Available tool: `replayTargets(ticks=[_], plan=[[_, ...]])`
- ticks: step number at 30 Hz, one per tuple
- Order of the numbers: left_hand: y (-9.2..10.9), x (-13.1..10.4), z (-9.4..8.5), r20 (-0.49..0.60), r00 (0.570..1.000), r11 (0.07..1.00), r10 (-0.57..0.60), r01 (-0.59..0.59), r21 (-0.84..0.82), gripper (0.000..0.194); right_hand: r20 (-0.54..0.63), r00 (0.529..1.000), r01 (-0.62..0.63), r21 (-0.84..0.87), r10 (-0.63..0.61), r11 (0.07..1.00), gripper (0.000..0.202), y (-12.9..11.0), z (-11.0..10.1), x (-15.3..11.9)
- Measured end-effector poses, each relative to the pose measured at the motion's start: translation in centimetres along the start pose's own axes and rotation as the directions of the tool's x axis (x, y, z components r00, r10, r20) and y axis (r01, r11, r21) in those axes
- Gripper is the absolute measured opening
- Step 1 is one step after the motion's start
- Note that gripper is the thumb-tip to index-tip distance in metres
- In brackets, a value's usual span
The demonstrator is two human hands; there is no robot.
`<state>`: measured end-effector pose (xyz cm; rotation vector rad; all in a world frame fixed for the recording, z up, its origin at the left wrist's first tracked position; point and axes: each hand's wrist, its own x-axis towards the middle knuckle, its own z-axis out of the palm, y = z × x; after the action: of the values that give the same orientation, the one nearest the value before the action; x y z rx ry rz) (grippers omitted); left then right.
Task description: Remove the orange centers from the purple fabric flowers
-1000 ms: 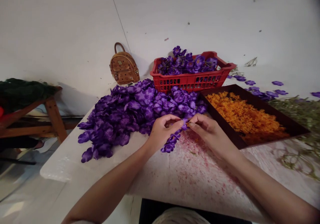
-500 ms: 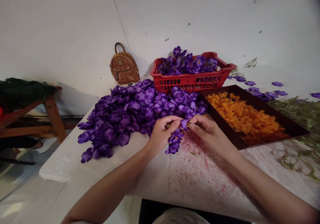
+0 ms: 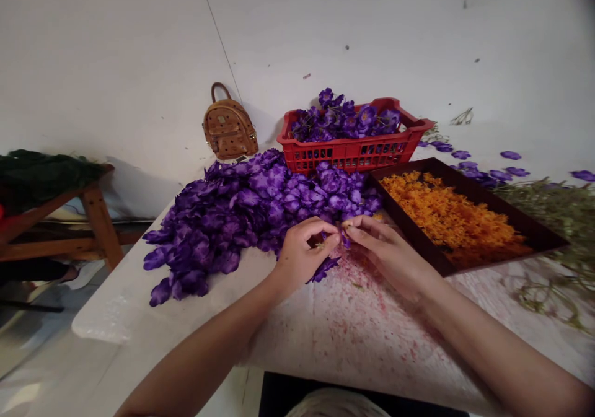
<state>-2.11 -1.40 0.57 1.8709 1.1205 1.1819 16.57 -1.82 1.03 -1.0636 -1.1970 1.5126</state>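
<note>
My left hand (image 3: pixel 302 248) is pinched round a thin green stem, with purple petals (image 3: pixel 324 269) hanging below its fingers. Close beside it, my right hand (image 3: pixel 379 243) pinches a small purple flower (image 3: pixel 345 238) between thumb and forefinger. The fingertips of both hands nearly meet. Behind them spreads a large heap of purple petals (image 3: pixel 232 212). To the right of my right hand lies a dark tray (image 3: pixel 543 237) with orange flower pieces (image 3: pixel 460 215) in it.
A red crate (image 3: pixel 344 155) of purple flowers stands behind the heap, beside a brown backpack (image 3: pixel 230 129). Green stems (image 3: pixel 558 219) and loose petals lie at the right of the white table (image 3: pixel 279 342). A wooden stand (image 3: pixel 102 225) bears green leaves at the left.
The purple flower between my fingertips has turned and sunk slightly, and less of the petals under my left hand shows. The view has shifted slightly.
</note>
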Motion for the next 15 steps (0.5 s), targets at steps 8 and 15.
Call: replayTargets(ticks=[8, 15], plan=[[0.5, 0.2, 0.1, 0.075, 0.932, 0.873, -0.355, 0.359, -0.331, 0.028, -0.06, 0.982, 0.175, -0.072, -0.18, 0.982, 0.025, -0.3, 0.4, -0.3], [1.5, 0.2, -0.3, 0.19, 0.852, 0.697, -0.488, 0.512, -0.502, 0.032, 0.115, 0.982, 0.179, -0.287, -0.152, 0.941, 0.031, 0.2, 0.4, 0.1]])
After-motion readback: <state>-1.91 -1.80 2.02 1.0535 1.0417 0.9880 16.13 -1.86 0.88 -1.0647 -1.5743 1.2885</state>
